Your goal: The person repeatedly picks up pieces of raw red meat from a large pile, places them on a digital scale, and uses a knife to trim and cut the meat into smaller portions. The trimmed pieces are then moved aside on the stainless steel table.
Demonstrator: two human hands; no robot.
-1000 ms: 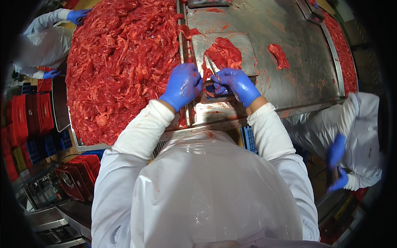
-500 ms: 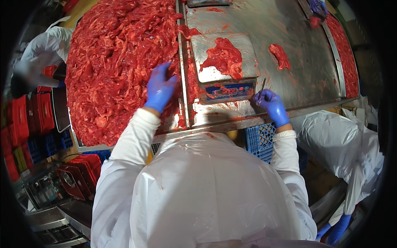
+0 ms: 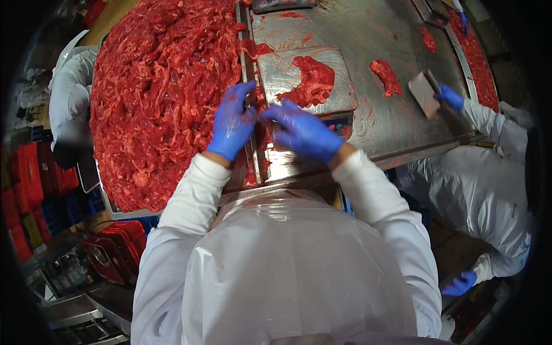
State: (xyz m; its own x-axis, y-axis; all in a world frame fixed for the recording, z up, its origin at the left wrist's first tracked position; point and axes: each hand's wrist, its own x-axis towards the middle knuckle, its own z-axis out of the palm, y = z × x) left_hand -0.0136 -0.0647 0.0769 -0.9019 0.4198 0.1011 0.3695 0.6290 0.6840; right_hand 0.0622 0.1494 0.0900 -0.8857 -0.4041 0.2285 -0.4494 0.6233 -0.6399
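Note:
My gloved left hand [image 3: 232, 123] is over the meat pile's right edge and metal divider [image 3: 245, 52], fingers apart. My gloved right hand [image 3: 303, 131] reaches leftward across the front of the steel scale [image 3: 339, 80], fingers stretched toward my left hand and slightly blurred; I make out nothing held in either. A piece of raw meat [image 3: 310, 77] lies on the scale's platform, and its display is partly hidden by my right hand. A large mound of raw meat [image 3: 155, 98] fills the left side. A smaller piece [image 3: 384, 75] lies on the steel table [image 3: 397, 132] right of the scale.
A co-worker's hand [image 3: 451, 96] holds a metal plate [image 3: 424, 95] over the table's right part. Another worker [image 3: 72, 98] bends at the left. Red crates [image 3: 115, 250] stand below left. More meat [image 3: 477, 69] lines the far right.
My right hand has moved left across the scale's front; the thin tool it held is out of sight. My left hand shifted slightly rightward. The right co-worker's hand has come up with a metal plate.

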